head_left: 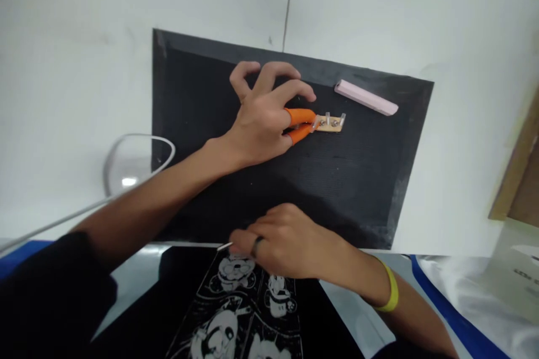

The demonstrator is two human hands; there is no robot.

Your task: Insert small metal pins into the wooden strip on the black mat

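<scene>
My left hand lies over the black mat, its thumb and index finger in orange finger covers. Those two fingertips pinch the left end of a small tan strip, while the other fingers curl apart above. Small metal screws and several clear upright tabs sit on the strip. Down at the mat's front edge, my right hand is closed, with a dark ring on one finger. A thin whitish stick pokes out from its fingertips; the rest is hidden in the hand.
A pale pink bar lies on the mat, beyond and right of the strip. The white cable loops at the mat's left side. On the far right stands a brown and white box-like object. The white table surrounds the mat.
</scene>
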